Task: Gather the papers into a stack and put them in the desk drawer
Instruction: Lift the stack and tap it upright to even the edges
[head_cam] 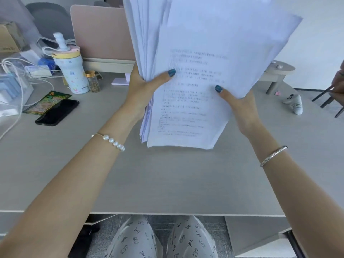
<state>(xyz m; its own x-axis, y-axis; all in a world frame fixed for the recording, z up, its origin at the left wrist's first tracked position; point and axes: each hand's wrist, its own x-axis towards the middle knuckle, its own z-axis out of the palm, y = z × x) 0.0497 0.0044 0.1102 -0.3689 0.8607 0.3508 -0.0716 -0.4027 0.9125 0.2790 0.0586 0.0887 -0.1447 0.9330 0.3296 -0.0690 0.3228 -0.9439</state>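
A thick stack of white printed papers [193, 58] stands upright above the grey desk [167, 179], its lower edge a little above the surface. My left hand [143, 84] grips the stack's left side, thumb on the front sheet. On the right side my right hand [240, 103] holds it the same way. The sheets are fanned unevenly at the top and along the left edge. A desk drawer [286, 239] shows at the lower right, under the desk's front edge; it looks partly pulled out.
On the left stand a bottle with a straw [71, 71], a small jar [93, 81], a black phone [57, 112], a green packet [48, 103] and cables. A pink divider [100, 32] is behind. A white controller [295, 104] lies right; another person's hand [338, 84] is at the right edge.
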